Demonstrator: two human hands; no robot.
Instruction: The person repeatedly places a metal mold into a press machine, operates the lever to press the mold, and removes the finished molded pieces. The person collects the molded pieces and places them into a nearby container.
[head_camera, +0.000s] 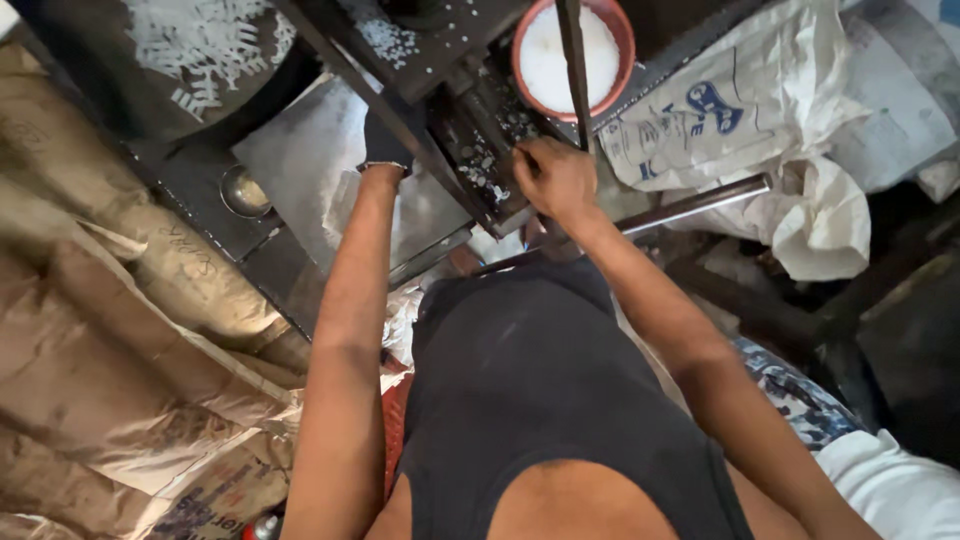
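Note:
I look down at a dark metal machine block (478, 140) dotted with small white pieces (487, 182). My right hand (553, 178) rests against the block's right edge, fingers curled at the metal surface; I cannot tell if it holds a piece. My left hand (385, 145) wears a dark glove and reaches up under a dark slanted bar (345, 60); its fingers are hidden. A red bowl (573, 55) full of white material stands just above my right hand, crossed by a thin upright rod (572, 70).
A pile of white pieces (205, 45) lies on the dark surface at top left. A steel plate (300, 160) sits beside my left arm. White printed sacks (760, 130) lie to the right, brown sacks (110, 330) to the left. A steel pipe (690, 205) runs behind my right wrist.

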